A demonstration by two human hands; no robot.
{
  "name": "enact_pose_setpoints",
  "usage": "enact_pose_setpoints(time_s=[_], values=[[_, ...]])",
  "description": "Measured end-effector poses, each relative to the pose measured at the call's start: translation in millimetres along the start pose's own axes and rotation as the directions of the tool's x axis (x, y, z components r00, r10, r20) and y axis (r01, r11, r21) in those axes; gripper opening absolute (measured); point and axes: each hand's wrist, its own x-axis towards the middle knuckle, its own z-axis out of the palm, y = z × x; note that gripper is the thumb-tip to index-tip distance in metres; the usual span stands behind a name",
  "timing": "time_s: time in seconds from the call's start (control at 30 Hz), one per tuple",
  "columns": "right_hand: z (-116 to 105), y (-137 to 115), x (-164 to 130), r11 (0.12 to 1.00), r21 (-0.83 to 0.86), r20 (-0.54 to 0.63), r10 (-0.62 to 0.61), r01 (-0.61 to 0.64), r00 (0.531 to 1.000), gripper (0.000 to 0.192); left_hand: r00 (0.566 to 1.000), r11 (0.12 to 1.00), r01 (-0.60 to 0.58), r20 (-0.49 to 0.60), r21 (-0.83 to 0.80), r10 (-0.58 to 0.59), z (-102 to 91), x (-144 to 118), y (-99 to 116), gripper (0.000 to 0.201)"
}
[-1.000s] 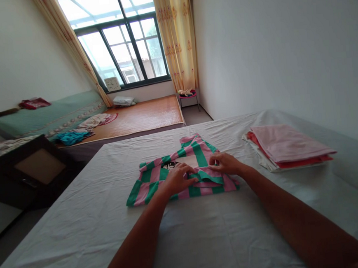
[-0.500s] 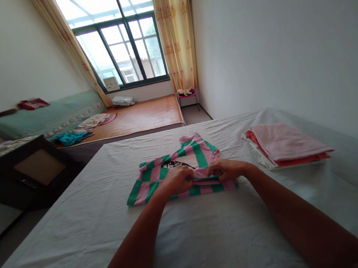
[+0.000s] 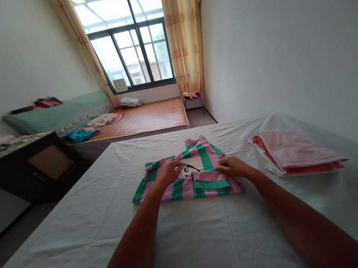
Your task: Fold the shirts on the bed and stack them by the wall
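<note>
A pink and green checked shirt [image 3: 201, 181] lies partly folded on the white bed sheet [image 3: 205, 231], its white printed panel showing in the middle. My left hand [image 3: 168, 171] rests on the shirt's left part, fingers curled onto the cloth by the printed panel. My right hand [image 3: 232, 165] rests on the shirt's right edge, fingers bent onto the fabric. A small folded sleeve lies flat between my hands, near the shirt's front edge.
A stack of folded pink, red and white cloths [image 3: 295, 153] lies at the right on the bed. Beyond the bed are a dark wooden cabinet [image 3: 35, 166], a low platform with a bamboo mat [image 3: 146, 116], a green mattress, a small stool and a window.
My hands, which were together pinching the sleeve in the middle of the shirt, have let it lie flat and moved apart to the shirt's left and right parts. The view shifted slightly.
</note>
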Motion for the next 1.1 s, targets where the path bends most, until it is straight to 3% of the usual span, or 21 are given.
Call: enact_pose_setpoints(time_s=[0.07, 0.13, 0.27, 0.4, 0.53, 0.63, 0.73, 0.9, 1.0, 1.1], values=[[-1.5, 1.0, 3.0, 0.999, 0.026, -0.094, 0.048, -0.046, 0.994, 0.027, 0.98, 0.984, 0.15, -0.149, 0.1, -0.134, -13.2, -0.6, -29.9, 0.022], [-3.4, -2.8, 11.3, 0.994, 0.078, -0.143, 0.082, -0.071, 0.986, 0.027, 0.945, 0.947, 0.282, -0.216, 0.151, -0.247, -19.7, -4.4, -60.7, 0.025], [-11.0, -9.9, 51.0, 0.996, 0.049, -0.143, 0.086, -0.08, 0.986, 0.023, 0.94, 0.93, 0.335, -0.119, 0.154, -0.319, -9.5, -13.8, -103.9, 0.028], [-19.1, 3.3, 108.2, 0.977, -0.003, -0.194, 0.209, -0.214, 0.958, 0.019, 0.938, 0.934, 0.331, -0.153, 0.136, -0.31, 4.6, -17.9, -116.5, 0.027], [-13.5, 26.2, 156.5, 0.925, 0.019, -0.249, 0.373, -0.381, 0.894, 0.03, 0.941, 0.94, 0.327, -0.12, 0.096, -0.315, 1.2, -19.6, -119.1, 0.025], [-0.9, 34.5, 180.9, 0.876, 0.078, -0.267, 0.479, -0.476, 0.836, 0.038, 0.95, 0.949, 0.308, -0.078, 0.064, -0.303, -5.3, -21.3, -121.0, 0.023], [9.5, 33.0, 194.3, 0.845, 0.167, -0.248, 0.535, -0.508, 0.808, 0.03, 0.954, 0.953, 0.296, -0.06, 0.061, -0.292, -8.0, -22.1, -122.9, 0.024], [-1.0, 17.9, 192.8, 0.823, 0.409, -0.173, 0.494, -0.394, 0.852, 0.016, 0.951, 0.954, 0.294, -0.12, 0.063, -0.285, -8.5, -20.4, -124.6, 0.024], [-28.7, 2.8, 174.0, 0.797, 0.547, -0.225, 0.436, -0.258, 0.871, 0.027, 0.943, 0.961, 0.277, -0.192, -0.004, -0.272, -15.9, -18.6, -124.8, 0.026], [-61.6, -13.5, 131.9, 0.754, 0.654, -0.285, 0.321, -0.062, 0.903, 0.039, 0.937, 0.971, 0.232, -0.254, -0.06, -0.24, -31.5, -18.8, -125.5, 0.027]])
